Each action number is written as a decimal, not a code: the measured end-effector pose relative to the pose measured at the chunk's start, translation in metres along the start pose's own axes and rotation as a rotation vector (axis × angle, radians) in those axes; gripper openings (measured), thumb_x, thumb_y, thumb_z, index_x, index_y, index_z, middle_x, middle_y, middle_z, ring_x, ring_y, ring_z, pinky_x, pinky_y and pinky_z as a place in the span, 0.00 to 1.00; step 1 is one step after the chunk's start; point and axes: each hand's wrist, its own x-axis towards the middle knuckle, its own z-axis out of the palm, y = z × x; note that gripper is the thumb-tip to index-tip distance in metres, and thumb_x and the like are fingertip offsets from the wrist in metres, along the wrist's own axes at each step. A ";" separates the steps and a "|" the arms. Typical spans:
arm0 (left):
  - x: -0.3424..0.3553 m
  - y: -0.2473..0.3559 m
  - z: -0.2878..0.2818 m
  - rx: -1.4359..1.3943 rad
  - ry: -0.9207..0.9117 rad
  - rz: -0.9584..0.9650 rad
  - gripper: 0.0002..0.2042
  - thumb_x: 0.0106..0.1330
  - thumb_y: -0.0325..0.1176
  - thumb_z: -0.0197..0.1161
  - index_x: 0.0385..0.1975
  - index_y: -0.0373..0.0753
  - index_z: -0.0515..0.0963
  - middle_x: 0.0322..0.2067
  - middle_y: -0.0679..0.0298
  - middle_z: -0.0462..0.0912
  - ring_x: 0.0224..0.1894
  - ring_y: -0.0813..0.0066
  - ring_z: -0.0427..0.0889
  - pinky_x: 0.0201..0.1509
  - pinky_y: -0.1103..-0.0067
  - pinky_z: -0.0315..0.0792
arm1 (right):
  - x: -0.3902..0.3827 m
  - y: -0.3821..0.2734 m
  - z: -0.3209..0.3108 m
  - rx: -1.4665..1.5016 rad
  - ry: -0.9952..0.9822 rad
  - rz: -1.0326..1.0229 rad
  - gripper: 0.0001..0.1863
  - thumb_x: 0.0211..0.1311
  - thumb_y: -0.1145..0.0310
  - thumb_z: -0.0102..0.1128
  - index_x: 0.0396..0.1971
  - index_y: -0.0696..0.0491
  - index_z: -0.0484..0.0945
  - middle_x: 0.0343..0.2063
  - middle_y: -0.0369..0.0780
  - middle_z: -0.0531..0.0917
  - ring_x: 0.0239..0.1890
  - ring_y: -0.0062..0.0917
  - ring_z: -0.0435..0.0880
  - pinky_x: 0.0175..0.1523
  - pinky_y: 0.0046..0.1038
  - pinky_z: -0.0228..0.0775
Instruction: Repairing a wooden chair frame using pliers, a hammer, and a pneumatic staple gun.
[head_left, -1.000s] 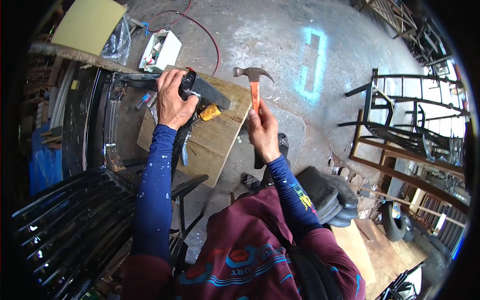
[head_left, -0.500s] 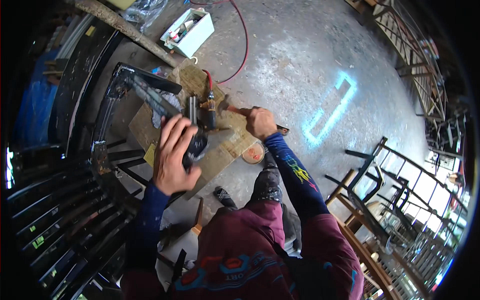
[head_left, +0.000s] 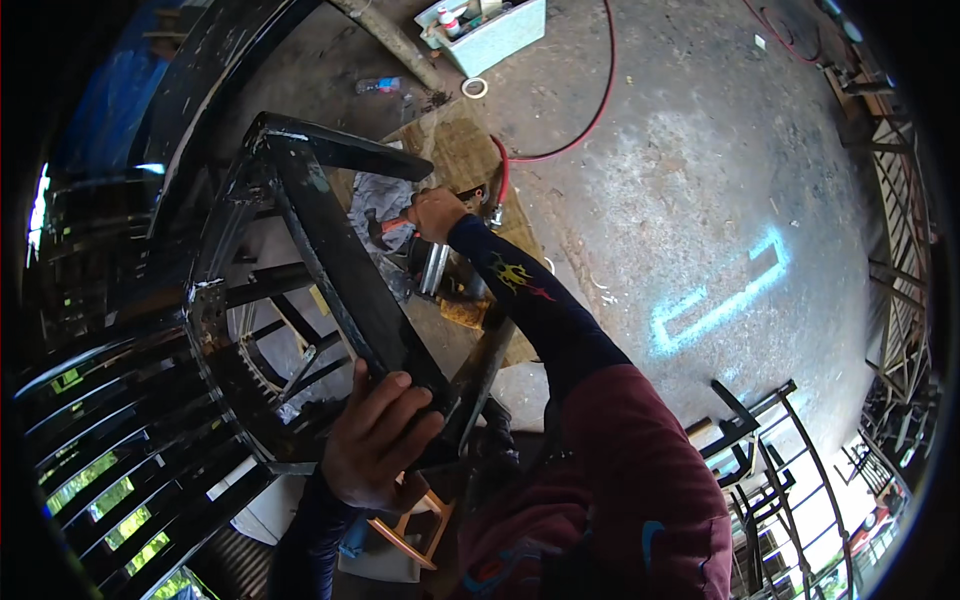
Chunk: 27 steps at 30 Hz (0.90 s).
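My left hand (head_left: 380,440) is clamped around a bar of the black metal frame (head_left: 330,250) standing at my left, my right hand (head_left: 435,212) is closed on a hammer (head_left: 385,226) over the wooden surface (head_left: 460,150), so I should brace the frame firmly and strike squarely.

black metal frame (head_left: 330,250) | red hose (head_left: 590,110) | orange hammer handle (head_left: 392,224)

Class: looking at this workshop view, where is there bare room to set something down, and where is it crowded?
Free: concrete floor between the red hose and the pale-blue painted outline. Crowded: the wooden board around the right hand, and the black metal frame gripped by the left hand.
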 end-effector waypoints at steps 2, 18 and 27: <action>0.002 0.002 0.002 0.003 -0.001 -0.008 0.25 0.68 0.51 0.52 0.57 0.38 0.77 0.58 0.51 0.79 0.71 0.48 0.67 0.75 0.36 0.50 | 0.017 0.000 0.013 -0.096 -0.001 -0.044 0.07 0.53 0.65 0.61 0.31 0.46 0.85 0.29 0.39 0.86 0.40 0.36 0.86 0.49 0.37 0.78; 0.003 -0.004 -0.001 -0.035 -0.023 0.040 0.26 0.61 0.45 0.55 0.57 0.36 0.77 0.61 0.51 0.76 0.73 0.49 0.65 0.77 0.38 0.48 | -0.127 -0.008 0.014 -0.526 -0.288 -0.508 0.34 0.65 0.64 0.54 0.73 0.43 0.63 0.34 0.33 0.79 0.45 0.29 0.80 0.67 0.43 0.63; 0.005 -0.008 -0.002 0.036 0.074 0.110 0.28 0.66 0.52 0.52 0.56 0.34 0.77 0.59 0.47 0.76 0.70 0.43 0.68 0.76 0.40 0.48 | -0.136 0.012 -0.105 -0.319 -0.348 -0.240 0.25 0.51 0.60 0.64 0.53 0.46 0.79 0.33 0.41 0.88 0.38 0.40 0.89 0.42 0.41 0.81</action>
